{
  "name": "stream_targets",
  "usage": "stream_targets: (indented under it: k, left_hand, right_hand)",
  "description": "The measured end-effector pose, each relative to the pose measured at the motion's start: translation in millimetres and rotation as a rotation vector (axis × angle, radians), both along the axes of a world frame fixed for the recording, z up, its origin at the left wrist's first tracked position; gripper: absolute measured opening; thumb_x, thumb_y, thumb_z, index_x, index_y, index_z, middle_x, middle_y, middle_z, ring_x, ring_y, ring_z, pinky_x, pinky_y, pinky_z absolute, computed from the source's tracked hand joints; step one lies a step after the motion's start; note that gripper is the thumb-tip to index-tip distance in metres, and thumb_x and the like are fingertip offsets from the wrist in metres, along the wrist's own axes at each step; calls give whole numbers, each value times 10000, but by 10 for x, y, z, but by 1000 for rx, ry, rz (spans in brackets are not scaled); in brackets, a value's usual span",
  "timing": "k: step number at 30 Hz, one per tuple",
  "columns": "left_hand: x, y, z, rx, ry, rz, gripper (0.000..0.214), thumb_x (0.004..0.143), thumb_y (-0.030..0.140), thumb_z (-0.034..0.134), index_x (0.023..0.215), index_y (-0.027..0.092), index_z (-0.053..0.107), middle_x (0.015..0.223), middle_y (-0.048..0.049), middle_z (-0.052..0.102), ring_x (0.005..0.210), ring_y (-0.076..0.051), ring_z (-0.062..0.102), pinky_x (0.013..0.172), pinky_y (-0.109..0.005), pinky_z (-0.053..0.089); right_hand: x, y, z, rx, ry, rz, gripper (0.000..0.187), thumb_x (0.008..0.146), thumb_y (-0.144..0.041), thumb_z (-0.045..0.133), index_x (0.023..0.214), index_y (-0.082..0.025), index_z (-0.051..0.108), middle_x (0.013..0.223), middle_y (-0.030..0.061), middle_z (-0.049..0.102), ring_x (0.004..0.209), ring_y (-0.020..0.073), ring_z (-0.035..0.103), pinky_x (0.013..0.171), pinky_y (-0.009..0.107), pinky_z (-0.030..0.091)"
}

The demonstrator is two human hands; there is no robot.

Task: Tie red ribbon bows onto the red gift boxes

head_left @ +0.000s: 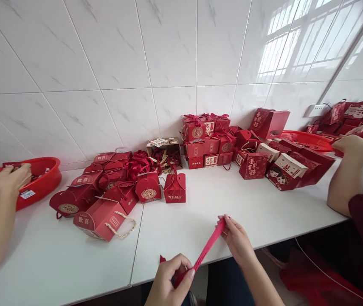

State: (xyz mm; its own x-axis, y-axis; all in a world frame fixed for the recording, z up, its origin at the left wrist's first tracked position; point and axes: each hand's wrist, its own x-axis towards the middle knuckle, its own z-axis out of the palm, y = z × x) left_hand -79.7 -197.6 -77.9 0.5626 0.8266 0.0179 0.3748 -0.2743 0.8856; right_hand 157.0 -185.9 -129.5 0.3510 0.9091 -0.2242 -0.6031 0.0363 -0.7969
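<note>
A red ribbon (209,245) stretches at a slant between my two hands, over the front edge of the table. My left hand (172,278) pinches its lower end between thumb and finger, and a short red tail sticks out past the knuckles. Higher and to the right, my right hand (234,236) grips the upper end with its fingertips. Beyond them on the white table stand a small red gift box (175,189) and a red box with a round gold emblem (148,188). A bundle of red ribbons (139,163) lies behind these boxes.
Several red gift boxes (82,193) crowd the left; more boxes (211,146) are stacked against the tiled wall. An open carton (165,155) holds small items. A person's hands reach into a red basin (52,170) at left. Another person's arm (347,170) is at right.
</note>
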Motion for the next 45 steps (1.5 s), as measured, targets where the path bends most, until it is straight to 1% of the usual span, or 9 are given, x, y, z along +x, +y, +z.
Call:
stream_targets:
  k: [3, 7, 11, 15, 18, 24, 32, 36, 45]
  left_hand:
    - [64, 304, 148, 229, -15, 33, 153, 856, 358, 541, 756, 250, 583, 935, -60, 651, 920, -221, 618, 873, -357, 491]
    - [323, 1043, 300, 583, 77, 408, 252, 876, 286, 483, 1116, 243, 544, 1213, -100, 595, 1199, -259, 521, 1034, -431, 419]
    - [616, 1675, 232, 586, 190, 399, 693, 784, 351, 652, 1366, 145, 338, 1432, -221, 425, 1336, -381, 372, 1105, -525, 297]
    - [716, 1890, 76, 575, 258, 417, 797, 796, 301, 647, 1436, 148, 197, 1472, -252, 357, 1369, -433, 292, 1118, -640, 128]
    - [645, 1910, -3, 577, 267, 368, 711, 830, 204, 567, 1444, 184, 210, 1484, -193, 368, 1388, -390, 281, 1125, -580, 232]
    - [414, 1759, -18, 580, 237, 288, 683, 836, 117, 514, 1454, 206, 237, 1480, -121, 387, 1398, -280, 299, 1150, -464, 301]
    - [34, 672, 131, 553, 244, -44, 569, 886, 165, 504, 1404, 350, 357, 1403, -20, 513, 1366, -266, 366, 1075, -487, 415]
    - [-114, 329, 204, 458, 167, -20, 587, 885, 233, 550, 1413, 341, 319, 1416, -56, 485, 1344, -261, 405, 1081, -458, 421]
    - [-158, 599, 436, 458, 0, 4, 369, 909, 187, 488, 1262, 293, 496, 1056, -47, 649, 947, -162, 630, 879, -312, 522]
  right_hand:
    - [239, -47, -138, -27, -26, -76, 241, 732, -405, 758, 875, -212, 745, 784, 37, 694, 739, 176, 640, 703, 291, 547]
    - [334, -127, -149, -28, -57, -144, 251, 708, -364, 786, 934, -264, 741, 808, 3, 696, 728, 152, 640, 692, 266, 556]
    - [268, -216, 35, 25, -171, -157, 220, 751, -442, 731, 840, -242, 754, 971, 47, 712, 920, 213, 645, 845, 348, 538]
    - [247, -349, 267, 63, -356, -134, 268, 772, -476, 696, 893, -245, 756, 1061, 82, 704, 1135, 295, 565, 1001, 440, 428]
    - [256, -465, 438, 127, -416, -111, 251, 793, -466, 675, 920, -260, 743, 1114, 88, 674, 1165, 312, 528, 967, 438, 427]
    - [114, -573, 722, 244, -355, 56, 263, 879, -417, 577, 724, -226, 670, 682, 43, 587, 662, 183, 530, 623, 315, 434]
    - [-190, -530, 674, 208, -319, 381, 358, 919, -424, 522, 688, -173, 632, 621, 22, 570, 600, 134, 501, 595, 266, 356]
    - [-336, -535, 627, 125, -311, 491, 381, 905, -450, 540, 678, -156, 628, 605, 22, 575, 586, 127, 502, 586, 255, 347]
    - [-485, -657, 536, 123, -173, 539, 372, 895, -427, 562, 659, -151, 643, 576, 17, 560, 541, 117, 508, 561, 245, 384]
